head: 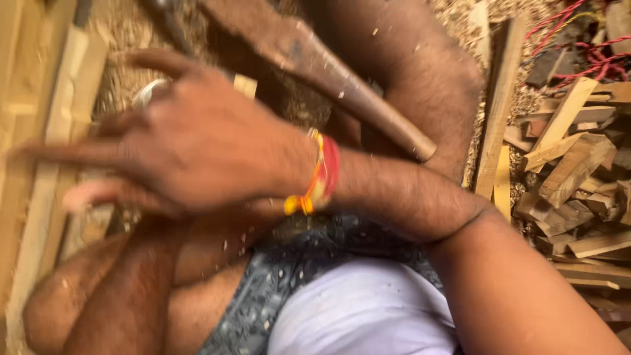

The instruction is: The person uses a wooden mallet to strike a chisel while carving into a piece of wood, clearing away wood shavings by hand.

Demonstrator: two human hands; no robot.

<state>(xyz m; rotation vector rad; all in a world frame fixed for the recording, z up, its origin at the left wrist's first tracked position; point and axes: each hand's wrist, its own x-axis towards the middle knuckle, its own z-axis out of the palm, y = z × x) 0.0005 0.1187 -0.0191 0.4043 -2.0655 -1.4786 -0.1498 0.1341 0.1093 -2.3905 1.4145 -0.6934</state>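
My right hand (190, 144) reaches across to the left, blurred, with its fingers spread and nothing visible in it. A red and orange thread band (319, 174) circles its wrist. My left forearm (131, 283) rises from the lower left and ends under the right hand, so the left hand is hidden. Below the right hand's fingers lie pale wooden planks (46, 171). A small shiny metal piece (148, 92) peeks out above the knuckles. A long brown wooden tool handle (342, 85) leans diagonally against my bare leg (427, 72).
A pile of cut wood scraps (572, 171) and upright slats (496, 105) fills the right side. Sawdust and shavings (118, 39) cover the ground. Red cables (591, 52) lie at the top right. My patterned shorts and white shirt (361, 315) fill the bottom.
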